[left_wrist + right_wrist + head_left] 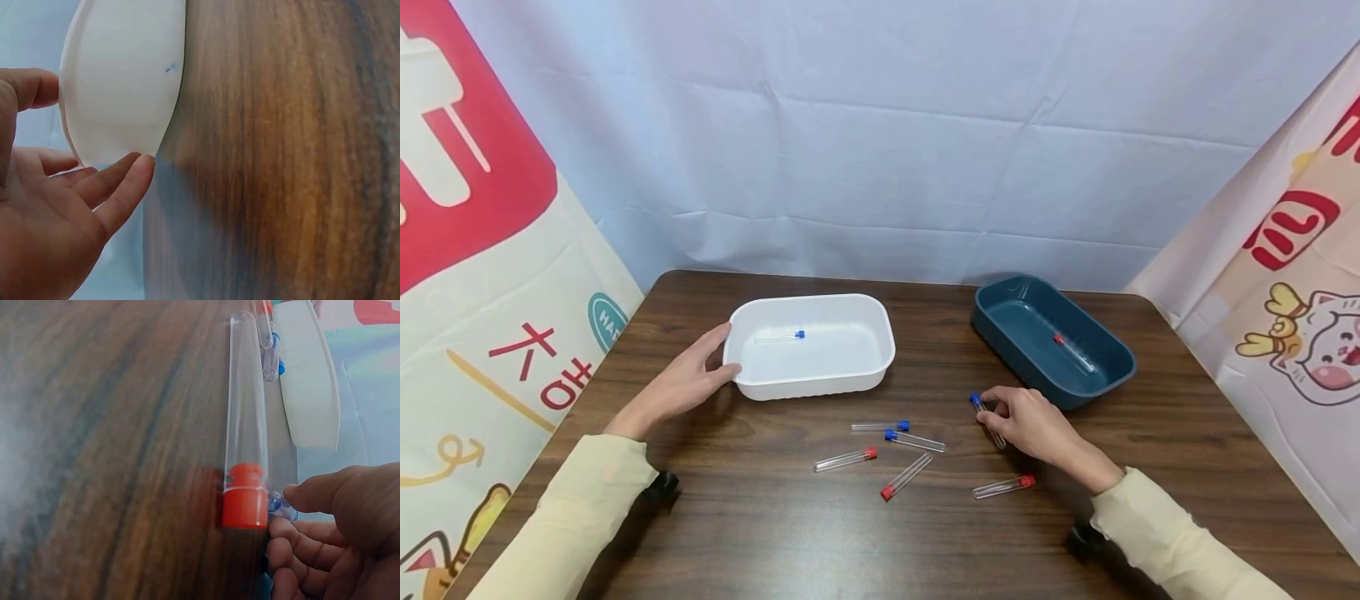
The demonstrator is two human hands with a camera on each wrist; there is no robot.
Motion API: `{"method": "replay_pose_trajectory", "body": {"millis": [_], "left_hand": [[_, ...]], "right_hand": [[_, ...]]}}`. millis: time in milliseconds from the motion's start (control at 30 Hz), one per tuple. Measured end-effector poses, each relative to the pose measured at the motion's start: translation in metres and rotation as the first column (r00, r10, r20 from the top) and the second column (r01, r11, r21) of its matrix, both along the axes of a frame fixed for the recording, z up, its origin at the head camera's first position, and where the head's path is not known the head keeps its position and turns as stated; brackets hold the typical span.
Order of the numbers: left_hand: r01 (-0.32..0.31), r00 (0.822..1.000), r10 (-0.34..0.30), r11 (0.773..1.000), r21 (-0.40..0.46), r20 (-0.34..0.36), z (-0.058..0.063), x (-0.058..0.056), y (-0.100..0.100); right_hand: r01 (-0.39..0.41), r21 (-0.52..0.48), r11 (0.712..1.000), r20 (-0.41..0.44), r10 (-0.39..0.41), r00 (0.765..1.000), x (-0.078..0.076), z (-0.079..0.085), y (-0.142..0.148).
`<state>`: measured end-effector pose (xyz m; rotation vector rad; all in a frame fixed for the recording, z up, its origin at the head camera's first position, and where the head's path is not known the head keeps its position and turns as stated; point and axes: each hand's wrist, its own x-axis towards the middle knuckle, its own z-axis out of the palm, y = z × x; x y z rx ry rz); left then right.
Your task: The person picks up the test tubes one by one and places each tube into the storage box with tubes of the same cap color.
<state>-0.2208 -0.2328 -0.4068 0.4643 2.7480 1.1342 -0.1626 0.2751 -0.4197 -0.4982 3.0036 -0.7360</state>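
Note:
My left hand (681,383) touches the left end of a white basin (808,389), its fingers fairly straight in the left wrist view. A blue-capped test tube (778,337) lies inside that basin. My right hand (1028,421) pinches another blue-capped test tube (977,402) by thumb and fingers, just left of a dark teal basin (1021,358). In the teal basin lies a red-capped tube (1058,339). A red-capped tube (245,506) lies close to the right wrist camera and partly hides the pinched tube there.
Between the hands, two blue-capped tubes (916,441) lie beside two red-capped tubes (906,477) on the brown wooden table (760,533). Another red-capped tube (1002,487) is nearer the right sleeve. A pale cloth (880,167) hangs behind the table, with printed cloths at both sides.

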Motion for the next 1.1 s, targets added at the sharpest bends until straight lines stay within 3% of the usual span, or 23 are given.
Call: {"method": "replay_pose_trajectory", "body": {"millis": [667, 933, 1100], "left_hand": [[0.039, 0.999, -0.039, 0.999, 0.014, 0.001, -0.004, 0.001, -0.006], [0.06, 0.998, -0.06, 0.997, 0.048, -0.005, -0.005, 0.001, -0.008], [0.064, 0.998, -0.064, 0.997, 0.046, -0.011, -0.006, 0.0, -0.008]], "right_hand": [[0.01, -0.013, 1.0, 0.059, -0.009, 0.998, -0.005, 0.001, 0.0], [-0.063, -0.056, 0.996, 0.116, 0.069, 0.991, -0.007, 0.006, 0.008], [-0.147, -0.091, 0.985, 0.202, 0.163, 0.966, -0.009, 0.014, 0.017]]}}
